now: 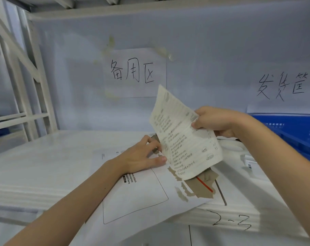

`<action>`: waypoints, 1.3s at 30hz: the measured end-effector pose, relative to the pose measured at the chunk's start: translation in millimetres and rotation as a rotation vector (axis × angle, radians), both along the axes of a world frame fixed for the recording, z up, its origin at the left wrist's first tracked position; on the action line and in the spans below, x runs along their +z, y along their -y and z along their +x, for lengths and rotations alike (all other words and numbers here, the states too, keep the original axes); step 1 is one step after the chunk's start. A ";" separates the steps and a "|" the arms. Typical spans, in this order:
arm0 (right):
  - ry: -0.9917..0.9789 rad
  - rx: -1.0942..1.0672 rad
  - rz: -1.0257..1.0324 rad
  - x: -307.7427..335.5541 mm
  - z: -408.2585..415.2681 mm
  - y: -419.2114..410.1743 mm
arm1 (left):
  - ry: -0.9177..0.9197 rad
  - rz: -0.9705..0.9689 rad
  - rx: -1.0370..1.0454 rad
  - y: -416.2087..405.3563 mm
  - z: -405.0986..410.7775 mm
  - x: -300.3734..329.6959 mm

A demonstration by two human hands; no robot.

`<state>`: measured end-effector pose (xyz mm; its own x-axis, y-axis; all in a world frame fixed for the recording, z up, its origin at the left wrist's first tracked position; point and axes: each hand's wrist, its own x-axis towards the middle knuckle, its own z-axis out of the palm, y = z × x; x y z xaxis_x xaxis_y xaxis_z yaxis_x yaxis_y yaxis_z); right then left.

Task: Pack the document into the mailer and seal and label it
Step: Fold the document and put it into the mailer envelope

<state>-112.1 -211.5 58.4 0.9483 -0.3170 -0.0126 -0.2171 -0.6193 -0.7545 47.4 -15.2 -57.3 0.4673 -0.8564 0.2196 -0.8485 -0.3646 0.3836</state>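
A white cardboard mailer lies flat on the white table, printed box face up, its torn brown open end pointing right. A creased printed document stands tilted above that open end, its lower edge at the mouth of the mailer. My right hand pinches the document's upper right edge. My left hand rests on the mailer at the opening, fingers touching the document's left edge.
A blue plastic crate stands at the right. A small barcode label lies near it on the white table. Handwritten paper signs hang on the back wall. White shelf framing rises at the left.
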 end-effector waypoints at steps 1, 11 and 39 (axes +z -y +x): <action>-0.058 0.006 -0.004 -3.0 3.0 -0.5 | -0.001 -0.006 0.002 -0.6 -0.5 -0.1; -0.313 0.049 0.215 -46.7 18.7 14.2 | -0.020 -0.023 -0.014 -0.7 -0.4 0.3; -0.320 0.038 0.129 -54.3 58.1 -20.4 | 0.156 -0.020 -0.055 5.0 9.3 -4.5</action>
<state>-53.9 -191.1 4.1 0.9010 -0.2581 -0.3488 -0.4339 -0.5357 -0.7244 56.7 -20.2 -61.8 0.3784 -0.8746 0.3030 -0.9169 -0.3094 0.2520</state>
